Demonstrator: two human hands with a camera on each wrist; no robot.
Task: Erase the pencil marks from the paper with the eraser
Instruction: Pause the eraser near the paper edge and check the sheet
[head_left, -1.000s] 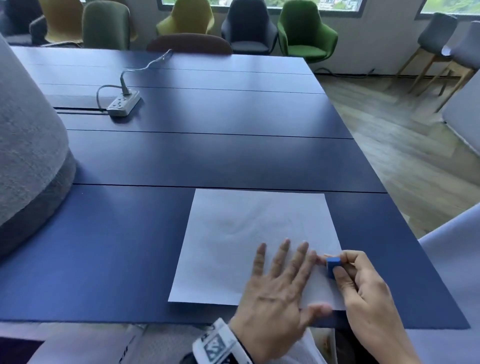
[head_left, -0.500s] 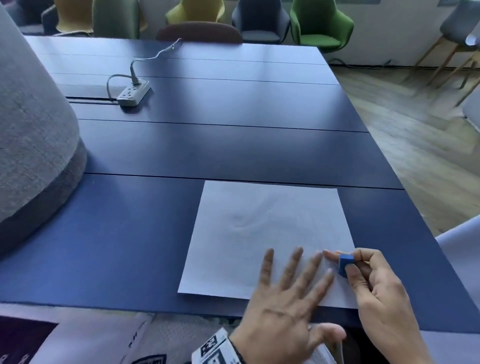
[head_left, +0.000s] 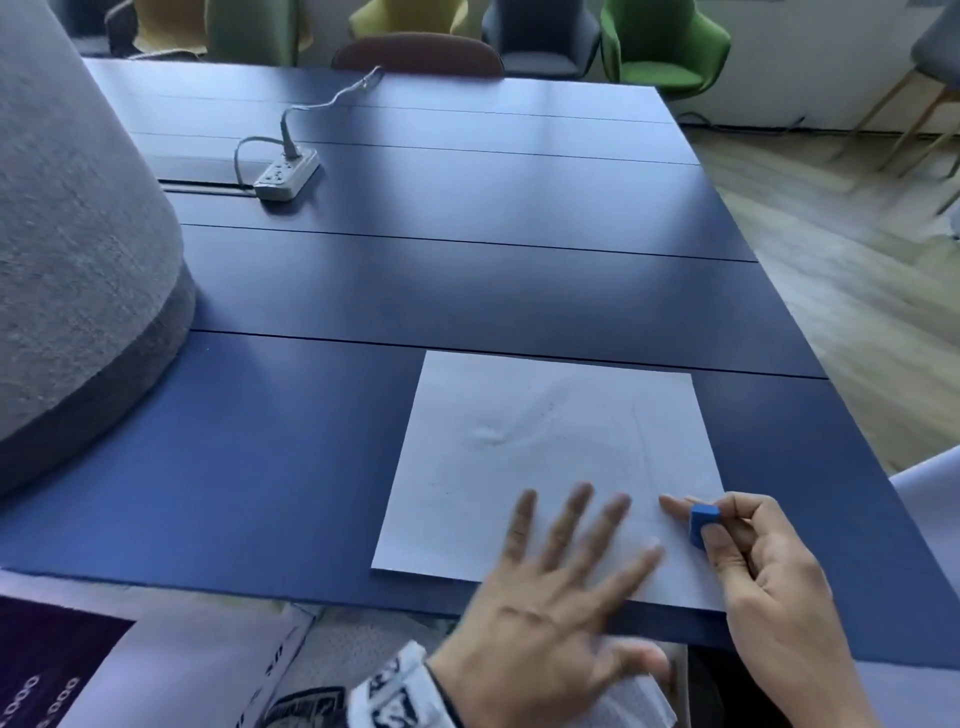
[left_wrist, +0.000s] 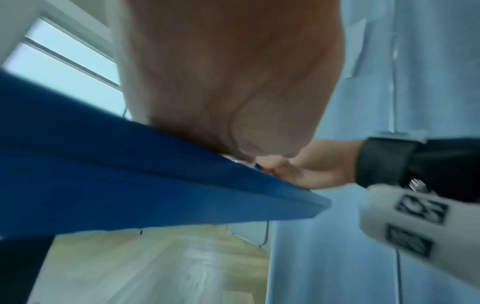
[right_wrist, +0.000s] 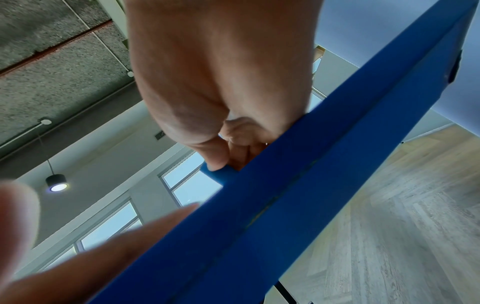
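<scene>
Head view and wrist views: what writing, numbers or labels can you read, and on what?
"000", twice, on the dark purple sheet at lower left; leading digits cut off.
White sheet beside it: print too blurred to read.
Wrist band: black-and-white pattern, no words.

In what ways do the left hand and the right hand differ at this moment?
The left hand has straight, spread fingers over the near part of the paper; the right hand has curled fingers. The left hand holds nothing; the right hand pinches the blue eraser. The left hand is blurred, the right hand sharper. Both are at the paper's near right corner.
</scene>
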